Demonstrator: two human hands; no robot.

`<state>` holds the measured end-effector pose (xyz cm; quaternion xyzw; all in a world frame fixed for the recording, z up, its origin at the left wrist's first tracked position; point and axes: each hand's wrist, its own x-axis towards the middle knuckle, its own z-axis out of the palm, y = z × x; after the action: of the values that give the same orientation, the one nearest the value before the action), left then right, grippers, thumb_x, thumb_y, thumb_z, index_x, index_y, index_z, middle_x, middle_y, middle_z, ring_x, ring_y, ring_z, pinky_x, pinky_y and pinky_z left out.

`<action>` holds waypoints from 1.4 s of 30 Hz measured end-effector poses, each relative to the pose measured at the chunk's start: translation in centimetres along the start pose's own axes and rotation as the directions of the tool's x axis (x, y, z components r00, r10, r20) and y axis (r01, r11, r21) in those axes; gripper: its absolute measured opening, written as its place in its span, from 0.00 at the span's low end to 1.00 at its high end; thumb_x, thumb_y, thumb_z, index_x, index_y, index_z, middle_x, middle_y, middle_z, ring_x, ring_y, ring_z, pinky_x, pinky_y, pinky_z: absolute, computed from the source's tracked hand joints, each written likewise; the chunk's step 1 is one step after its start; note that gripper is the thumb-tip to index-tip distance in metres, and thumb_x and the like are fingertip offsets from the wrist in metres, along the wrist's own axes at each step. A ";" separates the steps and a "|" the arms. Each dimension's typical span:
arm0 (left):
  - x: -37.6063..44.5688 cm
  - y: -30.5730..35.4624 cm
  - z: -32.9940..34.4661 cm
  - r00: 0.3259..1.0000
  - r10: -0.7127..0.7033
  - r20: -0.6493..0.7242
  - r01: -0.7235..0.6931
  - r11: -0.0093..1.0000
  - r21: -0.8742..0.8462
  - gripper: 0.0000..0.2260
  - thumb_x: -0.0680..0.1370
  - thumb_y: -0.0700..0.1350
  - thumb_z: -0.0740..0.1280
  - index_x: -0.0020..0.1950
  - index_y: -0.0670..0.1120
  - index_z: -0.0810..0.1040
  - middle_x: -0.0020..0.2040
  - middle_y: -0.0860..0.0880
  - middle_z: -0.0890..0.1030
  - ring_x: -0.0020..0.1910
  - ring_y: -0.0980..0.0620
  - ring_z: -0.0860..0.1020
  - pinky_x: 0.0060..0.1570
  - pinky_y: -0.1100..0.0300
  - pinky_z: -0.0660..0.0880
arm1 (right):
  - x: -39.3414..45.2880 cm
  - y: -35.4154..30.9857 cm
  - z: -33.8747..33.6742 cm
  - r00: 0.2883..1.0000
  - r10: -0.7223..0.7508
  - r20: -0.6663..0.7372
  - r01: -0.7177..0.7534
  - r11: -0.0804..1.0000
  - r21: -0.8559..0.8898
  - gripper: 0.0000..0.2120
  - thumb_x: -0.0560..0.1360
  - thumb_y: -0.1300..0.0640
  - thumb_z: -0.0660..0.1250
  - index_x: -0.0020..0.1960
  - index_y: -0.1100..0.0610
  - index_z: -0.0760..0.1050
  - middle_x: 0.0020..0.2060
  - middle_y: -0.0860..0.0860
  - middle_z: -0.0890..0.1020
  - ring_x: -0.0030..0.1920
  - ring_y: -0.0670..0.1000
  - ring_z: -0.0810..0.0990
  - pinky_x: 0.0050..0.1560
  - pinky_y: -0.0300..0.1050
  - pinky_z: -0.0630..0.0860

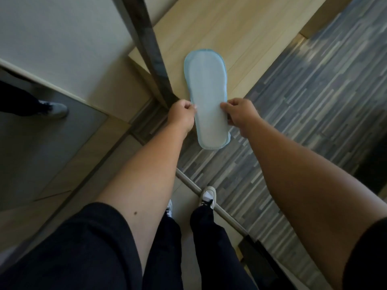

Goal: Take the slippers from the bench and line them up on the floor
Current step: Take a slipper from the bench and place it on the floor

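Flat light-blue slippers [206, 95], stacked sole side up, hang in the air between my hands, over the front edge of the pale wooden bench [240, 32]. A second edge shows under the top one near the heel end. My left hand [182, 114] pinches the left edge. My right hand [238, 114] pinches the right edge at about the same height. The toe end points away from me over the bench, the heel end toward me above the floor.
A dark upright post [146, 47] stands just left of the slippers. Grey striped flooring [303, 105] stretches to the right. A metal threshold strip [211, 203] crosses by my shoes [207, 196]. Another person's shoe [55, 109] shows at the left edge.
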<state>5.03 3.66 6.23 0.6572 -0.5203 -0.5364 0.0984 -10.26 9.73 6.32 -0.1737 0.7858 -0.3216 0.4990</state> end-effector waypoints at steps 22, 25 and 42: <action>-11.1 -23.1 -19.6 0.939 -0.165 -0.302 0.160 0.986 -0.042 0.13 0.78 0.49 0.66 0.59 0.44 0.77 0.58 0.45 0.81 0.56 0.45 0.79 0.52 0.59 0.71 | -16.3 5.0 24.8 0.954 -0.086 0.288 0.154 0.963 -0.221 0.06 0.77 0.56 0.67 0.46 0.59 0.77 0.38 0.53 0.79 0.38 0.52 0.78 0.43 0.51 0.80; -11.5 -24.2 -21.7 0.947 -0.154 -0.282 0.098 0.974 -0.203 0.17 0.77 0.52 0.66 0.62 0.45 0.75 0.60 0.45 0.80 0.58 0.47 0.78 0.59 0.55 0.74 | -18.8 5.4 28.4 0.920 -0.284 0.271 0.380 0.816 -0.435 0.05 0.76 0.55 0.66 0.45 0.56 0.76 0.38 0.50 0.78 0.39 0.49 0.77 0.39 0.44 0.72; -7.4 -35.9 -24.2 0.950 -0.293 -0.106 0.141 0.710 -0.690 0.09 0.82 0.47 0.59 0.50 0.47 0.78 0.55 0.42 0.82 0.52 0.44 0.82 0.54 0.46 0.80 | -12.8 10.7 37.7 0.921 -0.135 0.366 0.309 0.826 -0.472 0.11 0.78 0.52 0.62 0.54 0.56 0.79 0.50 0.57 0.80 0.47 0.53 0.79 0.49 0.49 0.76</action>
<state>46.19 14.86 -4.17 0.6855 -0.1958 -0.6244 0.3193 29.67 12.66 -3.51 -0.4426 0.7266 -0.1214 0.5113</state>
